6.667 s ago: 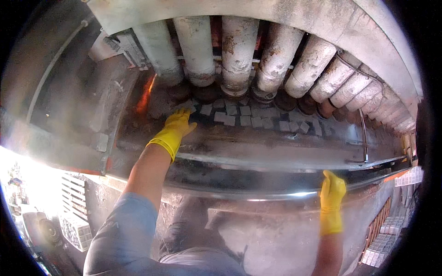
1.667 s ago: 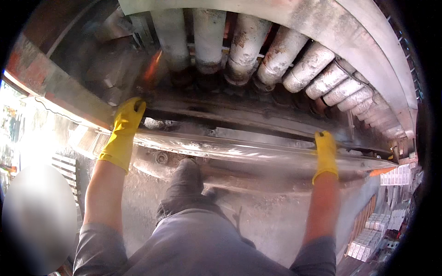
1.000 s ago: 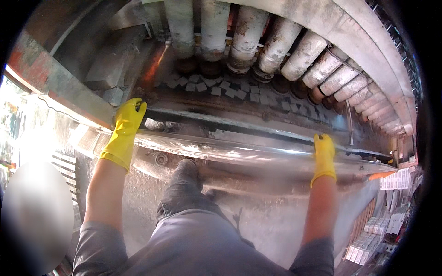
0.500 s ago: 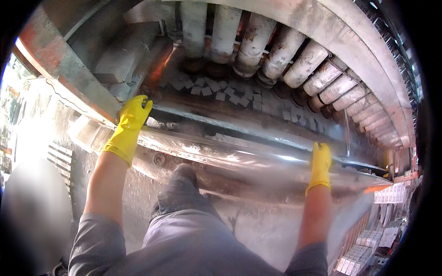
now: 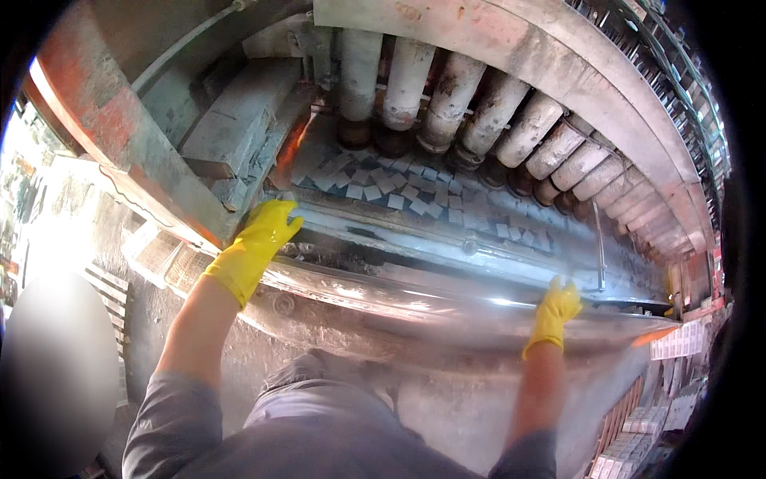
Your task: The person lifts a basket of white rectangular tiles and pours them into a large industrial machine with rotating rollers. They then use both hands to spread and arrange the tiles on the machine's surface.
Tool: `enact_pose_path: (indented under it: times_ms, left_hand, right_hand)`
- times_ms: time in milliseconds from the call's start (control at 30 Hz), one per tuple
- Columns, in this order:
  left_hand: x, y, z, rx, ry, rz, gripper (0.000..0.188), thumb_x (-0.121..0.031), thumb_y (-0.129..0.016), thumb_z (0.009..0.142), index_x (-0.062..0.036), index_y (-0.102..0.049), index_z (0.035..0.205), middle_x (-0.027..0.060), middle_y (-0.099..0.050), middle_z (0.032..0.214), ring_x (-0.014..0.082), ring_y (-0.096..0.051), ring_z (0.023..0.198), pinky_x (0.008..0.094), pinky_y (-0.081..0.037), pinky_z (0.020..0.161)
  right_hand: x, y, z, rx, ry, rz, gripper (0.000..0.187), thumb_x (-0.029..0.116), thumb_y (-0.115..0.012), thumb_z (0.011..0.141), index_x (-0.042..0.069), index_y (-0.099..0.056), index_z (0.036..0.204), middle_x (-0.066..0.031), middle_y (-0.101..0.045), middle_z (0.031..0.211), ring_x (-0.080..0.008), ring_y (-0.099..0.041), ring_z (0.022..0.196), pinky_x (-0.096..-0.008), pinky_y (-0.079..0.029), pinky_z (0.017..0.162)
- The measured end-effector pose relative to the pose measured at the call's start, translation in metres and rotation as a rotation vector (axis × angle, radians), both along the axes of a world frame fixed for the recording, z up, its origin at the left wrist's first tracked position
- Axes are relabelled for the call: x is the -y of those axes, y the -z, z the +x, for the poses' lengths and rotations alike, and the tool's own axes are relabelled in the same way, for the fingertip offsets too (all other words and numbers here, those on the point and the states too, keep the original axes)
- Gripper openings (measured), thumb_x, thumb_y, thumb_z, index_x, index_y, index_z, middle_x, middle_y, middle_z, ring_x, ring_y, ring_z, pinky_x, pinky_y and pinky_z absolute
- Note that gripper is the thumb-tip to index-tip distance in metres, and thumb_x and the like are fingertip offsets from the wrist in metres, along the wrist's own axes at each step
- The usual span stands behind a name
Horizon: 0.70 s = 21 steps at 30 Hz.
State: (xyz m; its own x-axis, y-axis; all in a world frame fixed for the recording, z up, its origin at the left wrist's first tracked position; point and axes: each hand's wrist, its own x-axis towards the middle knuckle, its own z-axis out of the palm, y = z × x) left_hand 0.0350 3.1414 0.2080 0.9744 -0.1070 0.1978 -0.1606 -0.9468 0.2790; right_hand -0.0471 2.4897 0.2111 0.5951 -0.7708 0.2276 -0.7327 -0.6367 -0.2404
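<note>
Pale, flaking pipes line up across the top of the frame, and below them, two yellow-gloved hands, well apart! Left hand at the left end of the long metal panel mid-frame; right hand, blurred, near its lower edge, right of centre. Can't tell whether either grips. Above the panel, scattered pale squares! Orange glow, upper left; pale stacks, lower right.

Yellow-gloved left hand and right hand are at a long metal rim; beyond, pale square pieces lie scattered before a row of worn cylinders.
</note>
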Motion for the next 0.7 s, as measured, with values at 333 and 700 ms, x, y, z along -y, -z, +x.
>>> enact_pose_path:
  times_ms: [333,700]
  left_hand:
    - [-0.009,0.082,0.113,-0.188,0.077,0.240,0.046,-0.022,-0.068,0.088,-0.0164,-0.063,0.133,0.0142,-0.060,0.139,0.0351,-0.056,0.126,0.0473,-0.044,0.107]
    - [-0.008,0.162,0.171,-0.210,0.158,0.386,0.062,-0.015,-0.070,0.086,-0.0210,-0.053,0.145,0.0184,-0.042,0.155,0.0384,-0.044,0.139,0.0480,-0.036,0.115]
  right_hand:
    - [-0.048,0.022,-0.012,0.096,0.099,0.135,0.055,0.045,-0.066,0.091,0.001,-0.067,0.123,-0.0194,-0.068,0.125,-0.0367,-0.066,0.112,-0.0438,-0.050,0.097]
    - [-0.049,0.043,-0.030,0.309,0.069,0.197,0.047,0.037,-0.069,0.091,0.001,-0.068,0.121,-0.0152,-0.070,0.120,-0.0310,-0.065,0.112,-0.0400,-0.049,0.098]
